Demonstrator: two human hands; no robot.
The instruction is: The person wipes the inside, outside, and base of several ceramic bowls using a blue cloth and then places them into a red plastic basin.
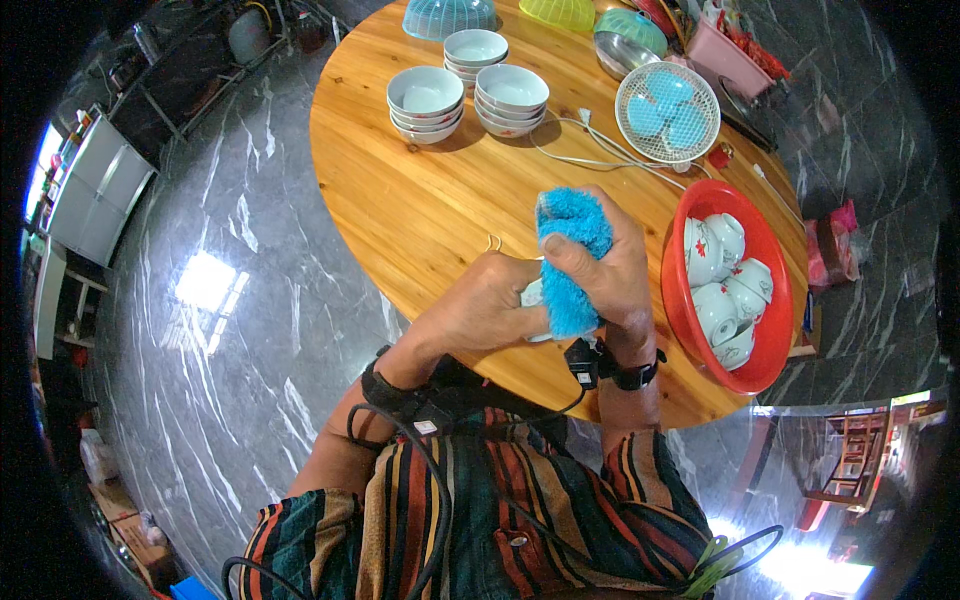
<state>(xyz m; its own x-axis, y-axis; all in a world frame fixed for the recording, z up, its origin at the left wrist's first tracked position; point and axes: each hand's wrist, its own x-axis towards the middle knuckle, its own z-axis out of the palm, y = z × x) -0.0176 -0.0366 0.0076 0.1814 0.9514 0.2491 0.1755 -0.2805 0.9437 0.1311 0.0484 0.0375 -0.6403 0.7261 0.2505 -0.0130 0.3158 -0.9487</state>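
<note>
My left hand [480,304] grips a white bowl [532,295] with a small floral pattern, mostly hidden behind fingers and cloth. In my right hand [619,255] is a fluffy blue cleaning cloth [571,300], bunched up and pressed against the bowl. Both hands are above the near part of a round wooden table [420,217]. To the right, a red plastic basin [675,300] holds several white bowls [731,289] with red flower prints, lying at various angles. Farther back stand three stacks of upright white bowls, at left [425,101], right [511,97] and behind [475,49].
A small fan [667,112] with blue blades and a white cable [600,142] lies on the table's right side. Behind are a blue mesh cover [450,19], a yellow cover [557,11], a metal bowl [622,54] and a pink bin [724,52]. Black cables hang by my wrists.
</note>
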